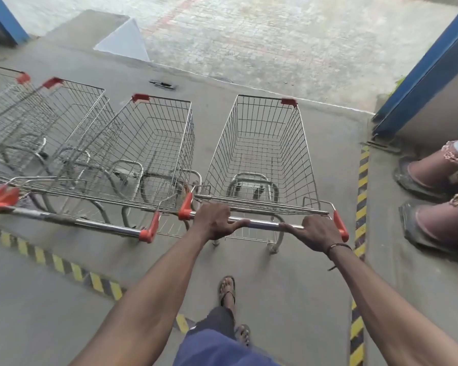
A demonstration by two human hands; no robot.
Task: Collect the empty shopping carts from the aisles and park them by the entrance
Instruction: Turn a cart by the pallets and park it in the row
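Chrome handlebar (262,223): both hands' grip curls round it, left hand (214,220), right hand (319,232).
Purpose: steering empty wire-mesh cart (262,154) beside parked wire carts (148,154).

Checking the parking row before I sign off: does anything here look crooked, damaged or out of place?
Mostly tidy. Both hands, left hand and right hand, hold the handle of the empty cart, which sits straight. The neighbouring cart is angled slightly, its handle not parallel. No damage or spills show.

The cart (259,154) was bare wire mesh, its handle bar (262,223) glossy metal with red plastic ends; the floor (50,299) was matt, rough concrete.
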